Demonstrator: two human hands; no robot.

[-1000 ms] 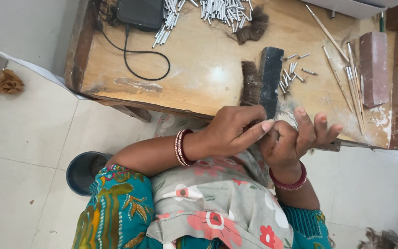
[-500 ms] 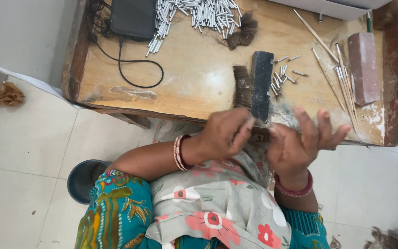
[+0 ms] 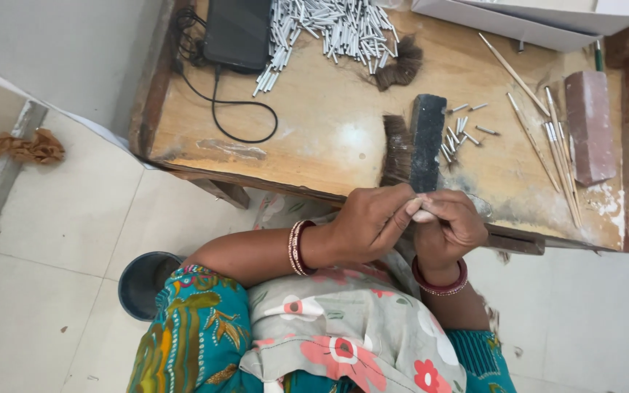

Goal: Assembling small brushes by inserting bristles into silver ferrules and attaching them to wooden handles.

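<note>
Teal patterned sleeve [image 3: 183, 327], grey cloth [image 3: 343, 327] with red flowers, black block [image 3: 428, 142], reddish-brown brick [image 3: 590, 125].

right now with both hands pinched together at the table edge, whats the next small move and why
Probably keep the pinch and work the small pale piece between the fingertips: left hand and right hand meet on it at the table edge, beside the dark block. What it is stays unclear.

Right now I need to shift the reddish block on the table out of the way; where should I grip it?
Grip the reddish block across its two long sides near the middle, coming from above. It lies flat, long and narrow; the thin sticks lie close along its left side, so lower fingers carefully there.
</note>
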